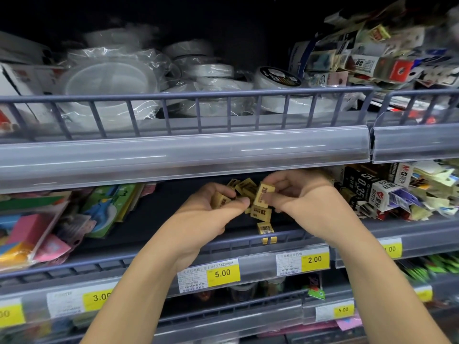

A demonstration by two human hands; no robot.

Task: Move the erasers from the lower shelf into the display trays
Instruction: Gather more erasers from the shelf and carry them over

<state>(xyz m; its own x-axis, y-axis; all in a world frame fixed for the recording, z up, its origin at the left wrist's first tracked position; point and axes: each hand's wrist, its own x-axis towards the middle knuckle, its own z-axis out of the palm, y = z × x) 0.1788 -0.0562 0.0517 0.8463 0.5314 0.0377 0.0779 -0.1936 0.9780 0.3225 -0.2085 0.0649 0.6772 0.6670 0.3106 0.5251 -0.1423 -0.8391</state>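
Both hands over the middle shelf (154,214), under the upper shelf's price rail (183,157). Left hand (211,209): grip closed round a yellow eraser (221,200), thumb and fingers curled on it. Right hand (298,192): grip pinching an upright eraser (263,195). More loose erasers (260,212) lie on the shelf between and below the hands; one (269,240) rests at the front wire fence (248,243). Price tag "5.00" (222,273) below.

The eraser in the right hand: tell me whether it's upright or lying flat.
Upright. The right hand pinches the yellow eraser with its long side roughly vertical, its printed face toward the camera.
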